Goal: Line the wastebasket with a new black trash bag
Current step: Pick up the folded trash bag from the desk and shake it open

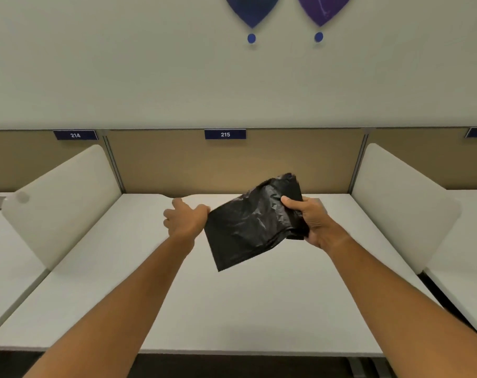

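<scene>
Early yet: above desk [204, 309] 215, both hands, left [185, 218] and right [307, 221], pinch a folded black bag [248, 227] by its edges, unopened, with no wastebasket in sight

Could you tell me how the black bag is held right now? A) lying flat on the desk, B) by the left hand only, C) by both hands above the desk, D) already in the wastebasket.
C: the left hand and right hand each grip a side of the folded bag above the desk.
</scene>
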Motion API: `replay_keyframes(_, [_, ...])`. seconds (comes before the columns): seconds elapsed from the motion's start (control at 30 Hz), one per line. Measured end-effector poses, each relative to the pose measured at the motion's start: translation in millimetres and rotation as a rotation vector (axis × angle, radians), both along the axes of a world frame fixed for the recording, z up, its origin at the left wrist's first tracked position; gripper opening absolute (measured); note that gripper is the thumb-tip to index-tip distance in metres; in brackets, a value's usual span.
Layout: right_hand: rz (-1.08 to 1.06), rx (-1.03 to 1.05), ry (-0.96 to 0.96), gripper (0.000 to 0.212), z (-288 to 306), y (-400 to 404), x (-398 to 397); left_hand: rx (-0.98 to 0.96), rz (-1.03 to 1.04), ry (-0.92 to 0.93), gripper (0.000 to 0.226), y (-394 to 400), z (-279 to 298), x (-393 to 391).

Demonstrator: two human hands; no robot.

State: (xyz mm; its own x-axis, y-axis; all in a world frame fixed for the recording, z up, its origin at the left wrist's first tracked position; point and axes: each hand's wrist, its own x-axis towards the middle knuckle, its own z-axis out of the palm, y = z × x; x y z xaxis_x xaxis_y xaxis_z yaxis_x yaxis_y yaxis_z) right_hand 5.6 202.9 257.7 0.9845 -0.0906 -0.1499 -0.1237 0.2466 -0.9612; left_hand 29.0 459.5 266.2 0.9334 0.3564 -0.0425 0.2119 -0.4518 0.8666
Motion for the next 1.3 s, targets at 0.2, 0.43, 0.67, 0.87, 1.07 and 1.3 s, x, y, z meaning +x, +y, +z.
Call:
replay_keyframes(0.2, [0.090, -0.309, -0.256, 0.022, 15.2, 24.3, 4.1, -0.288, -0.312, -0.188, 0.021, -73.1, 14.4, -18.5])
replay_keyframes(0.43, [0.245, -0.340, -0.229, 0.031, 18.7, 19.0, -2.3, -0.393, -0.334, -0.193, 0.025, -87.3, 14.2, -18.1])
replay_keyframes(0.67, [0.221, -0.393, -0.295, 0.022, 19.5, 18.8, -2.8, -0.351, -0.374, -0.202, 0.023, -89.4, 21.5, -19.7])
replay_keyframes(0.87, [0.033, -0.318, -0.219, 0.020, 21.6, 17.2, 1.5, -0.297, -0.293, -0.245, 0.035, -77.1, 19.1, -11.8])
replay_keyframes(1.07, [-0.181, -0.091, -0.143, 0.018, 28.8, -38.1, -4.4, -0.346, -0.128, -0.207, 0.035, -17.2, 10.6, 6.4])
replay_keyframes(1.3, [-0.355, 0.012, -0.082, 0.010, 23.6, -87.6, -14.3, -0.225, 0.113, -0.118, 0.034, 60.3, -8.1, 25.4])
